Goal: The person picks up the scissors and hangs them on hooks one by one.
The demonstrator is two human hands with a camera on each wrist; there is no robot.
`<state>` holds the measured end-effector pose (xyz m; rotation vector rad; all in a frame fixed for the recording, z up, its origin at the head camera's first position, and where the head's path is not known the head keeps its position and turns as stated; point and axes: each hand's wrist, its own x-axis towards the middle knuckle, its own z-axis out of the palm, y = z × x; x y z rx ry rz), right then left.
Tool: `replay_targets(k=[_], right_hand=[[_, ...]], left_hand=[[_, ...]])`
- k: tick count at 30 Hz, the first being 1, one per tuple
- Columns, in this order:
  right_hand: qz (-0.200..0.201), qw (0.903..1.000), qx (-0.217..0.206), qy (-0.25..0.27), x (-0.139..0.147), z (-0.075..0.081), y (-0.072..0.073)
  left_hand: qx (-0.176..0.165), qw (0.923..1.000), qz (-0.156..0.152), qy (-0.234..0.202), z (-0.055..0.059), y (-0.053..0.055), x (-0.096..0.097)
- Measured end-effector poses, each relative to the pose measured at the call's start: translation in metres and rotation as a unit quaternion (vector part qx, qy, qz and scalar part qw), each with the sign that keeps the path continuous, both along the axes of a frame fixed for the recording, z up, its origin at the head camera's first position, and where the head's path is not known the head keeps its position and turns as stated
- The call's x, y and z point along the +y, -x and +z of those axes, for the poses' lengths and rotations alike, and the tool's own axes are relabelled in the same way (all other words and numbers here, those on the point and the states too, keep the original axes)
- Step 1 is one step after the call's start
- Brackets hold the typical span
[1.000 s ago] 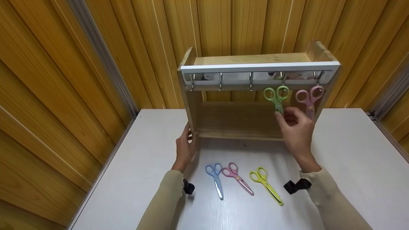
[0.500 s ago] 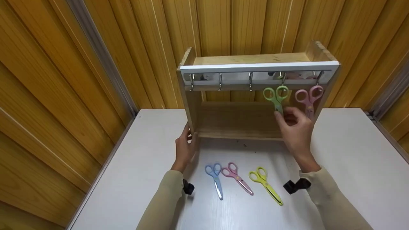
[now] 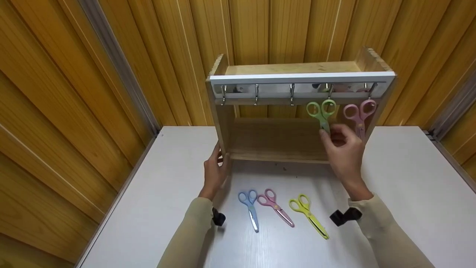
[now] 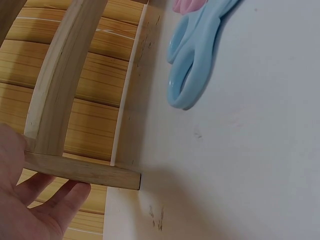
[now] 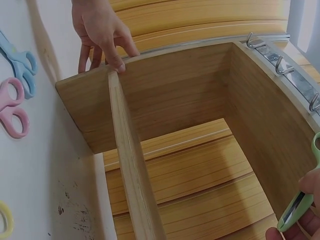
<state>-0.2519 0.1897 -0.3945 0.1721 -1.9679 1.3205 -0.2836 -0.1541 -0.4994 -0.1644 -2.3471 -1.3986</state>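
My right hand [image 3: 345, 152] pinches the blades of the green scissors [image 3: 321, 113], handles upward. One handle ring overlaps the second hook from the right in the head view. In the right wrist view the fingers wrap the closed green blade [image 5: 296, 210]. My left hand [image 3: 215, 171] grips the lower left side panel of the wooden shelf [image 3: 280, 139]; the right wrist view shows its thumb [image 5: 119, 65] at the front edge and its fingers behind the panel. Pink scissors [image 3: 360, 115] hang from the rightmost hook, their lower blades hidden behind my right hand.
On the white table [image 3: 163, 208] before the shelf lie blue scissors [image 3: 250, 208], pink scissors [image 3: 277, 208] and yellow scissors [image 3: 308, 214]. A metal rail [image 3: 275, 89] with several hooks runs along the shelf's top front. Wood-patterned panels [image 3: 286, 33] stand behind.
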Motion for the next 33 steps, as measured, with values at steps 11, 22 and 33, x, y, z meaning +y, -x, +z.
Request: replay_targets(k=[11,22,33], right_hand=[[0.004,0.9999,0.001,-0.009,0.002,0.001,0.001],[0.024,0.9983,-0.016,-0.050,0.008,-0.004,-0.005],[0.039,0.9900,-0.065,-0.119,0.022,-0.012,-0.018]], left_hand=[[0.004,0.9999,0.004,0.010,0.002,0.000,0.001],[-0.012,0.9999,0.004,0.004,0.003,0.001,0.001],[-0.013,0.9999,0.002,-0.002,0.002,0.000,0.000]])
